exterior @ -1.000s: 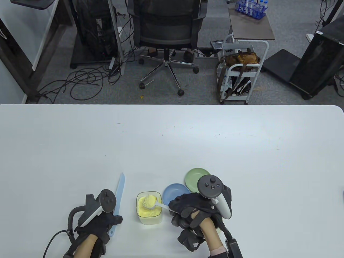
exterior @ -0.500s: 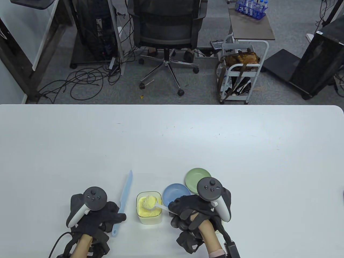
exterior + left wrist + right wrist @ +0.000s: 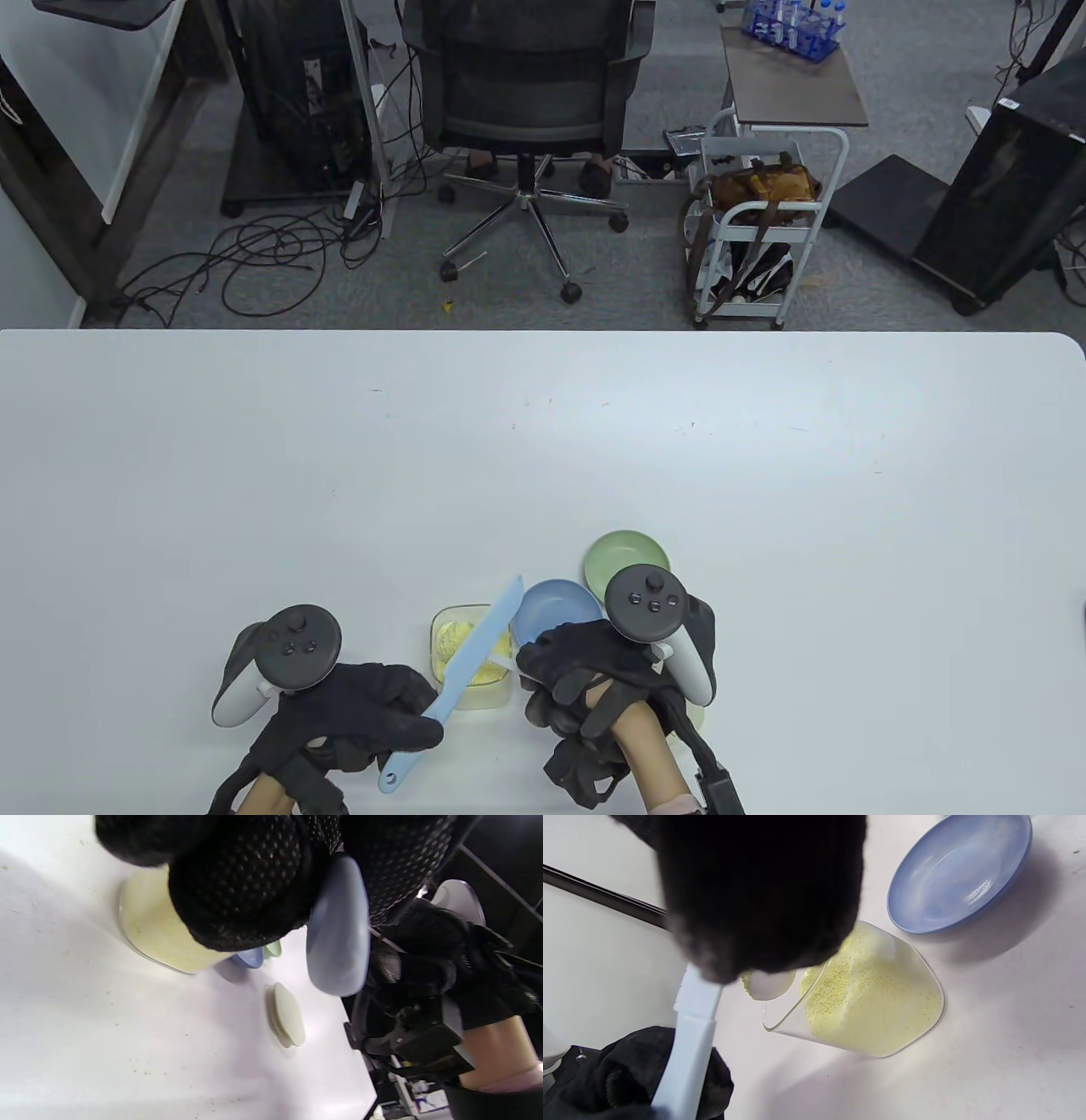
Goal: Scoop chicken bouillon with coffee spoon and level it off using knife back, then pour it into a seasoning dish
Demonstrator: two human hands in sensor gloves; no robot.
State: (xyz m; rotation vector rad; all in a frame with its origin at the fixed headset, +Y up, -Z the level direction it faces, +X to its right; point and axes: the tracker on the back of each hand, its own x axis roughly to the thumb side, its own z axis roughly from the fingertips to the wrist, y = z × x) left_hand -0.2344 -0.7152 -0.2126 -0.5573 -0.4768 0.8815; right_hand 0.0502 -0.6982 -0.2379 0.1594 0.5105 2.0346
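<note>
- The left hand (image 3: 356, 705) has swung the pale blue knife (image 3: 462, 675) round since a second ago: then it pointed away up the table, now we see it lying slantwise across the clear tub (image 3: 471, 658).
- Its fingers are wrapped round the knife's handle, long axis running from lower left to upper right.
- The right hand (image 3: 585, 671) pinches the white coffee spoon (image 3: 768, 984), its bowl hanging at the tub's rim under the blade; whether they touch, we can't tell.
- The tub holds yellow bouillon granules (image 3: 865, 1001), filling a good part of it.
- The blue dish (image 3: 956, 870) just beyond sits empty; the green dish (image 3: 624, 552) behind it shows nothing inside.
- We reckon the levelling stroke is next.
</note>
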